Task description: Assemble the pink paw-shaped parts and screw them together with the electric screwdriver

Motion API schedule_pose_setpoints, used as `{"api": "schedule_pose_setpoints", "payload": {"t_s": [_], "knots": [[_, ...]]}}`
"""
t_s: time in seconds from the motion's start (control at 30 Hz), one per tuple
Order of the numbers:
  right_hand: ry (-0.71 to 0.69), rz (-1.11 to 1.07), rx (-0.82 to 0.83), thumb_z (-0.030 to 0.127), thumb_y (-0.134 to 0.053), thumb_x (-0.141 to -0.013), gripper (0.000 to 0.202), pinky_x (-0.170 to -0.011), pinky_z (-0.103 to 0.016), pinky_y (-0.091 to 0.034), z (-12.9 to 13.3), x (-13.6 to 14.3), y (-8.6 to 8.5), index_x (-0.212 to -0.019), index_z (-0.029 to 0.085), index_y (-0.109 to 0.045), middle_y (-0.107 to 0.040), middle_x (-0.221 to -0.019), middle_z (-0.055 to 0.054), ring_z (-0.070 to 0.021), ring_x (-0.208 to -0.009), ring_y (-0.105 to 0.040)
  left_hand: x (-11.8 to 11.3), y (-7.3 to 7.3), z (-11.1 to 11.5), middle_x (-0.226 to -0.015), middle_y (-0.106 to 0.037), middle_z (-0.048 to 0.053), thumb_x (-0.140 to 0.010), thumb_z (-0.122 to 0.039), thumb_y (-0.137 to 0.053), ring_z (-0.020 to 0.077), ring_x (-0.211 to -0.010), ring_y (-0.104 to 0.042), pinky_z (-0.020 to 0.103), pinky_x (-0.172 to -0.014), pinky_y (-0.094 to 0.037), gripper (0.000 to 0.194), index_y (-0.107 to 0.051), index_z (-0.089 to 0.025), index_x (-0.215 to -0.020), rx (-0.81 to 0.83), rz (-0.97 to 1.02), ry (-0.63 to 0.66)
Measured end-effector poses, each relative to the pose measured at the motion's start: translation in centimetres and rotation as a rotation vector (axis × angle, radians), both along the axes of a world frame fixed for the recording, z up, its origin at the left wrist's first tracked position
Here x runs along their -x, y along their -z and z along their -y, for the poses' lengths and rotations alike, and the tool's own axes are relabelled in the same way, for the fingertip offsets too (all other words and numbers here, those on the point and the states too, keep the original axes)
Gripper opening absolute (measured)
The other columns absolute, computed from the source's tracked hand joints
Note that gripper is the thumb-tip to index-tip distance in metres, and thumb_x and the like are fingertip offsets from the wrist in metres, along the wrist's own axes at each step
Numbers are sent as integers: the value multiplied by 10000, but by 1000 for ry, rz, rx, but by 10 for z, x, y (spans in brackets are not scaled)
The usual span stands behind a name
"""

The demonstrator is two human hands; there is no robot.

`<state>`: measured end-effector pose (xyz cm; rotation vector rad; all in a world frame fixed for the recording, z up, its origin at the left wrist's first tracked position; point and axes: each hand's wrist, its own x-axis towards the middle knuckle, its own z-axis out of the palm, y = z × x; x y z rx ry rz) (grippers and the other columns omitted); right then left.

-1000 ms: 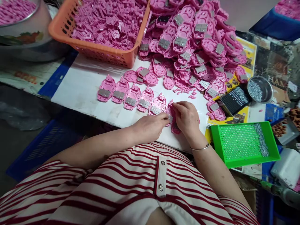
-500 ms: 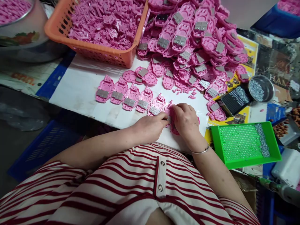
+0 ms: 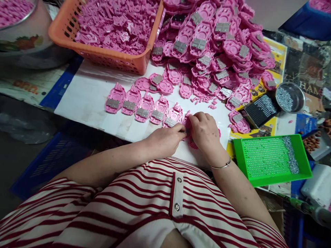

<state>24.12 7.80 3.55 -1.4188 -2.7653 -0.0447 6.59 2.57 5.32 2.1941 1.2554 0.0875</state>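
A row of pink plastic casings point(image 3: 144, 107), each with grey metal plates across its lower part, lies on the white board point(image 3: 85, 103). At the row's right end, another pink casing point(image 3: 186, 119) is partly covered by both hands. My left hand point(image 3: 167, 139) is closed, thumb and forefinger pinched at that casing's lower edge. My right hand point(image 3: 205, 132) curls over its right side, fingers bent down and fingertips hidden, so what they pinch cannot be made out. Beneath my right hand, one more pink casing point(image 3: 192, 143) shows only at its edges.
Behind the row stand an orange basket point(image 3: 103, 58) of small pink parts and a large heap of pink casings point(image 3: 203, 38). To the right are a black screw tray point(image 3: 261, 109), a metal bowl point(image 3: 301, 100) of screws and a green tray point(image 3: 271, 181) with screws.
My right hand has shifted very slightly up and left over the casing. My left hand stays in place. The view has moved a little, and the row of casings is unchanged.
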Motion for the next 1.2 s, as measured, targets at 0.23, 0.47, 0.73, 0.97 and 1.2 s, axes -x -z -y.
{"api": "schedule_pose_setpoints", "payload": {"t_s": [0.23,0.47,0.73,0.97,1.2], "knots": [[-47,56,11,151,-396,-942,283,-773,-391,-372,-1,-2,-5,-1072,137,-648,-636,-1049,-157,-256,-876,-484,1,3,0,-1349,-563,56,-917,-138,-397,225,-1012,-676,339,-837,-553,444,-632,-224,-1283,-20,3,4],[26,73,-34,201,-392,-963,321,-811,-387,-348,9,-1,-1,-1186,137,-613,-631,-1055,-136,-263,-928,-493,1,0,1,-1347,-567,64,-929,-165,-392,220,-970,-680,331,-788,-551,436,-632,-219,-1288,-24,-33,3],[-137,177,-85,178,-383,-952,278,-859,-407,-323,8,0,-9,-1045,105,-635,-617,-999,-150,-281,-960,-484,0,3,2,-1326,-584,45,-931,-172,-397,217,-974,-676,328,-795,-536,423,-655,-243,-1258,-44,-18,-25],[-105,159,-43,180,-380,-956,279,-808,-391,-309,9,3,-11,-1002,127,-650,-625,-997,-142,-273,-939,-485,-3,2,3,-1330,-578,34,-934,-173,-390,219,-965,-679,340,-779,-531,424,-667,-265,-1242,-61,-50,-48],[-143,148,-13,182,-355,-968,313,-821,-382,-299,4,-3,-10,-1108,122,-628,-626,-1090,-139,-260,-948,-490,-3,4,4,-1344,-575,40,-925,-159,-391,217,-1004,-674,320,-786,-521,426,-668,-232,-1241,-93,-78,-49]]}}
